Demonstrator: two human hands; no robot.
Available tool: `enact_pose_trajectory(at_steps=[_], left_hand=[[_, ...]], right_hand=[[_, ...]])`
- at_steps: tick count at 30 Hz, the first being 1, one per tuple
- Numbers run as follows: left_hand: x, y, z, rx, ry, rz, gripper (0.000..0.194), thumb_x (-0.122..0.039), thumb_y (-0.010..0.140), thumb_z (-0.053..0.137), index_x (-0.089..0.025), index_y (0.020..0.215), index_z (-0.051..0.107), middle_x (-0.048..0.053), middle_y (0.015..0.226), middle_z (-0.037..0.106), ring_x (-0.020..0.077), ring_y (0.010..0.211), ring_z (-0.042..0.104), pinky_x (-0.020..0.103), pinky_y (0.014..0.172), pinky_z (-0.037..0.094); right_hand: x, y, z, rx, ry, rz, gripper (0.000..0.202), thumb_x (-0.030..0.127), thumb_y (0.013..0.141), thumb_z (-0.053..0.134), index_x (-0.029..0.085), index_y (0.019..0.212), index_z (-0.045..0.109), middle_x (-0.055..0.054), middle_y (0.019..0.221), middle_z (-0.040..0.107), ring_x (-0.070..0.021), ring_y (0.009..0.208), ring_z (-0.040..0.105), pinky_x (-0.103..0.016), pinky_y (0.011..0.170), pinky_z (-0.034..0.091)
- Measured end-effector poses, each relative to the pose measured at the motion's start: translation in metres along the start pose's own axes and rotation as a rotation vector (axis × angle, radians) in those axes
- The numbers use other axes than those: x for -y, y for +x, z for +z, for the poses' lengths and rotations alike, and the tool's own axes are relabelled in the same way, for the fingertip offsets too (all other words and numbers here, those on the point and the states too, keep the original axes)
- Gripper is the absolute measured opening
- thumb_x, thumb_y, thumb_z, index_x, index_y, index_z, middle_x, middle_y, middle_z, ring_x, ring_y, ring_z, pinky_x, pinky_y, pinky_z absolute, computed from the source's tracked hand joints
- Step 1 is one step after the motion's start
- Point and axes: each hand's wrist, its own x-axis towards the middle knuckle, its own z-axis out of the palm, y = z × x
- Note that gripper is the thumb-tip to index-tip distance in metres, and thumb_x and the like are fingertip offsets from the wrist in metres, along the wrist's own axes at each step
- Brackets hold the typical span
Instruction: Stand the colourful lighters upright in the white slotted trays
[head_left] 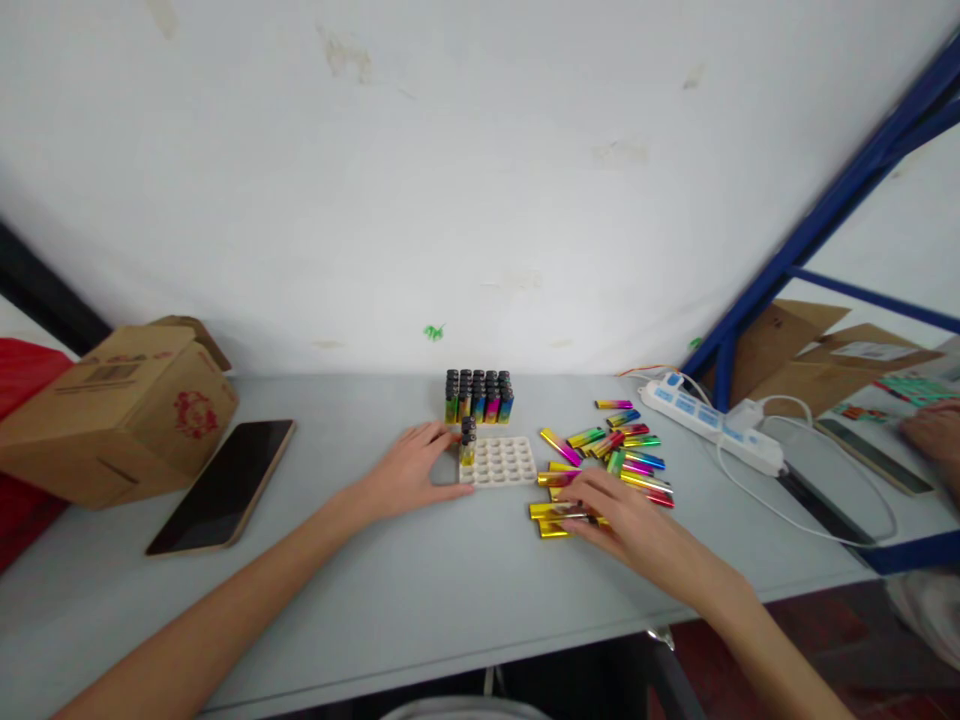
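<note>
My left hand [416,465] is at the left end of a white tray [501,462] with rows of round holes, its thumb along the front edge and its fingers at the back corner. A few lighters [468,452] with black tops stand upright in the tray's left column. To the right, my right hand [607,510] is closed with fingertips on a gold lighter [551,511], partly hidden under the fingers. Around it lie shiny, multicoloured lighter-shaped pieces [561,447]; whether all are whole lighters I cannot tell.
Behind the tray stands a block of upright lighters [478,398]. A phone [221,487] and a cardboard box [120,415] are at left. At right are a power strip [712,425] with a white cable, a blue frame [802,235], and another person's hand [934,432].
</note>
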Motion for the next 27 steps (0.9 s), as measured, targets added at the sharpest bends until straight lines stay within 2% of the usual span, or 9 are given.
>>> enact_pose_trajectory(at_steps=[4,9,13,15,18,21,24,26,27], left_hand=[[-0.001,0.001,0.0,0.003,0.0,-0.008,0.07,-0.083,0.093,0.078,-0.024,0.13,0.075,0.014,0.132,0.076,0.0378,0.124,0.072,0.052,0.116,0.056],[-0.002,0.001,-0.001,0.015,0.009,-0.008,0.069,-0.082,0.095,0.075,-0.023,0.129,0.074,0.013,0.132,0.075,0.037,0.123,0.072,0.052,0.116,0.056],[-0.001,0.001,0.0,-0.007,0.015,0.0,0.068,-0.081,0.094,0.077,-0.022,0.127,0.076,0.014,0.133,0.076,0.0376,0.122,0.073,0.053,0.116,0.056],[-0.001,0.001,0.001,-0.02,0.019,-0.002,0.068,-0.081,0.093,0.078,-0.022,0.127,0.076,0.015,0.134,0.076,0.038,0.123,0.072,0.054,0.117,0.056],[-0.001,0.0,0.001,-0.026,0.01,-0.003,0.07,-0.082,0.092,0.079,-0.023,0.129,0.077,0.015,0.135,0.076,0.0382,0.124,0.072,0.054,0.117,0.057],[-0.001,0.0,-0.001,-0.015,0.01,-0.008,0.072,-0.083,0.092,0.078,-0.022,0.131,0.077,0.016,0.137,0.075,0.0389,0.126,0.072,0.054,0.118,0.057],[-0.001,-0.001,-0.001,-0.01,0.003,-0.008,0.07,-0.082,0.093,0.079,-0.023,0.13,0.077,0.015,0.136,0.076,0.038,0.125,0.072,0.053,0.117,0.057],[0.0,0.0,-0.001,-0.014,-0.009,-0.001,0.068,-0.082,0.092,0.08,-0.024,0.129,0.077,0.014,0.132,0.077,0.0374,0.123,0.073,0.053,0.116,0.057],[0.001,0.0,0.0,-0.018,-0.012,0.003,0.068,-0.082,0.092,0.079,-0.025,0.129,0.078,0.013,0.13,0.077,0.0373,0.122,0.073,0.053,0.116,0.057]], right_hand=[[-0.003,-0.032,0.021,-0.065,-0.166,-0.023,0.034,0.022,0.11,0.072,0.03,0.143,0.073,-0.012,0.138,0.079,-0.034,0.127,0.078,-0.052,0.109,0.067],[-0.005,-0.032,0.039,-0.144,-0.254,-0.025,0.023,0.026,0.117,0.059,0.027,0.132,0.076,-0.013,0.123,0.081,-0.0341,0.114,0.08,-0.052,0.101,0.068],[-0.004,-0.026,0.036,-0.272,-0.059,0.07,0.03,0.037,0.123,0.045,0.026,0.128,0.073,-0.013,0.118,0.081,-0.0309,0.11,0.08,-0.049,0.101,0.066],[-0.005,-0.019,0.029,-0.303,0.127,0.19,0.036,0.044,0.124,0.04,0.025,0.13,0.071,-0.01,0.103,0.081,-0.0267,0.091,0.079,-0.041,0.085,0.067],[-0.008,0.003,0.018,-0.338,0.342,0.308,0.045,0.059,0.12,0.044,0.024,0.121,0.074,-0.006,0.084,0.076,-0.0232,0.07,0.069,-0.035,0.066,0.059],[-0.011,0.04,0.008,-0.42,0.485,0.331,0.052,0.072,0.108,0.063,0.022,0.111,0.081,-0.008,0.09,0.078,-0.0233,0.073,0.067,-0.035,0.066,0.054],[-0.012,0.085,0.004,-0.429,0.671,0.348,0.056,0.076,0.095,0.078,0.022,0.107,0.081,-0.001,0.073,0.065,-0.0197,0.065,0.056,-0.032,0.062,0.048],[-0.01,0.114,0.005,-0.465,0.722,0.315,0.059,0.081,0.091,0.078,0.022,0.095,0.075,0.002,0.067,0.056,-0.0183,0.065,0.053,-0.032,0.064,0.048],[-0.009,0.127,0.006,-0.477,0.74,0.288,0.061,0.083,0.092,0.075,0.022,0.09,0.071,0.002,0.07,0.057,-0.0185,0.069,0.057,-0.032,0.068,0.051]])
